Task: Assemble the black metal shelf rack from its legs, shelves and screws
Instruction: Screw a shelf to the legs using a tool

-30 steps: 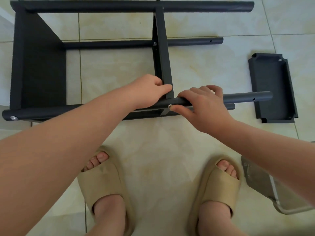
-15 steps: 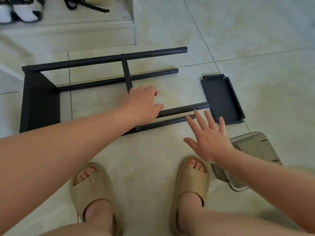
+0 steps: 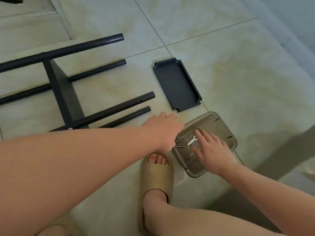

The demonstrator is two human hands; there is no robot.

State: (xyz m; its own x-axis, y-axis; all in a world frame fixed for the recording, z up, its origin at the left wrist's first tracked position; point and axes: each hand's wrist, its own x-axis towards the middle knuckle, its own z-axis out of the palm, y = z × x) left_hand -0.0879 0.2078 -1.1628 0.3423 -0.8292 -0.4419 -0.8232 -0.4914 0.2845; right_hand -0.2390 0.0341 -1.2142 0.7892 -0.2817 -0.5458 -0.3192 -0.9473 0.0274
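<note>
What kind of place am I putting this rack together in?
Probably a home floor: pale glossy floor tiles, a beige foam slipper, and a grey plastic tray of screws.

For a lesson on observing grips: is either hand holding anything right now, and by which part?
Right hand: nothing; its straight fingers are over the tray by the wrench. Left hand: fingers hidden, cannot tell.

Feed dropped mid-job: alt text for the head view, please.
The right hand, open, reaches into a grey tray holding a small wrench and screws; the left hand is at its left edge. The half-built black rack and a loose shelf lie nearby.
</note>
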